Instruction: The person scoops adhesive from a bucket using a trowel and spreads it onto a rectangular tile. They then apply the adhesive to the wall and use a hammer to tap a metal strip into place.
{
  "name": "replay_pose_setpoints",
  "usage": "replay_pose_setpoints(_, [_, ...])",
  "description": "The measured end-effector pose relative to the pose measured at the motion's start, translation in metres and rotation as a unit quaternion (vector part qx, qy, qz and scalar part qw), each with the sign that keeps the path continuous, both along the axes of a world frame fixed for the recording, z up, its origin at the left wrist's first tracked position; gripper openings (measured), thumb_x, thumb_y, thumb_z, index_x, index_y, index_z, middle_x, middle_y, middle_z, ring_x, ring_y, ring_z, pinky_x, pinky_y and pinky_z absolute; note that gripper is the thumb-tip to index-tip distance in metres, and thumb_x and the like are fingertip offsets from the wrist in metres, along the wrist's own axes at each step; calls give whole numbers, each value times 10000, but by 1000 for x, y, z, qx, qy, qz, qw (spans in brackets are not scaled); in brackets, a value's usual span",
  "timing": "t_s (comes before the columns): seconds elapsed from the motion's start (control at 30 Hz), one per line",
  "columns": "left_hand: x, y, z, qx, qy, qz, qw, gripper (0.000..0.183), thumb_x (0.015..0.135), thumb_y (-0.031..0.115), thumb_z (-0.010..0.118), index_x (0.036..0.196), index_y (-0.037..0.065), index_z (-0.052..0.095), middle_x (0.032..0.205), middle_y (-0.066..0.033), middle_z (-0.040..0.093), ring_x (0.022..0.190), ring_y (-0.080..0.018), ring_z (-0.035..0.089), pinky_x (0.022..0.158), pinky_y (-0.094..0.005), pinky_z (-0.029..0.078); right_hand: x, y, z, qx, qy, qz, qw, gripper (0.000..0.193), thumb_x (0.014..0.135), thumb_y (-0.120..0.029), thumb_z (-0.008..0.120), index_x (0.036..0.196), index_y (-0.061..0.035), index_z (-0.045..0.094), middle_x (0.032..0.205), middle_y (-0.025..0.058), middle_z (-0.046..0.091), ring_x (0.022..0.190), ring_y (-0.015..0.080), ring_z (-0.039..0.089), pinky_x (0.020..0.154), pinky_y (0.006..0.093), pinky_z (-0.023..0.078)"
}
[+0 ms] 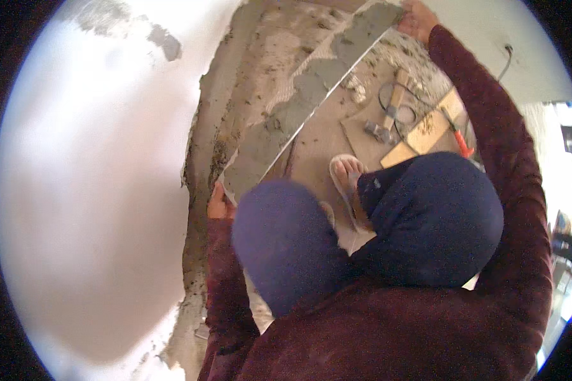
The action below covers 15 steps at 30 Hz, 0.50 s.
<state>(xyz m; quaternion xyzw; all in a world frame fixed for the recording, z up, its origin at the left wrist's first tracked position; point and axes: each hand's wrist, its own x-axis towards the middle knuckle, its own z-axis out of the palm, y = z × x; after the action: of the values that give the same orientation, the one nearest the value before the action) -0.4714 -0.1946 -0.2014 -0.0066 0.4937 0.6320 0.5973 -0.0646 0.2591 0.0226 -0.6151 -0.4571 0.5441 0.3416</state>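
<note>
A long, narrow tile strip [274, 132] runs slantwise between my two hands, with wet grey mortar spread over its upper face and a thin pale edge along its right side. My left hand [220, 202] is closed on its near end, close to the foot of the wall. At the far end, my right hand [417, 22] grips the other corner with the arm stretched out. Part of the left hand's grip is hidden beneath the strip. My knees are bent below it, and one sandalled foot [349, 181] shows on the floor.
To the left stands a white wall [95, 209] whose ragged plaster edge leaves a rough bare band [197, 254]. A hammer [380, 131], a wooden board [422, 136], a looped cable [405, 114] and a red-handled tool [463, 146] lie on the dusty floor to the right.
</note>
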Motion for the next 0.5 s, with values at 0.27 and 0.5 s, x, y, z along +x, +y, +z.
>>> replay_pose_setpoints(0.27, [19,-19,-9,-18,-58,74,995,403,933,262,396,1258,23,399,1226,-111,494,1118,-240,482,974,-384,361,-52,72,-131,87,-155,182,967,263,831,-283,489,1057,-147,494,1082,136,499,917,277,546,738,395,478])
replay_pose_setpoints(0.5, [44,-13,-44,-109,-31,115,987,280,929,183,392,1148,34,481,1110,-81,559,966,-207,555,823,-333,466,-99,103,-197,-59,81,-19,995,330,792,-322,526,1041,-112,478,921,79,509,721,223,529,705,389,464])
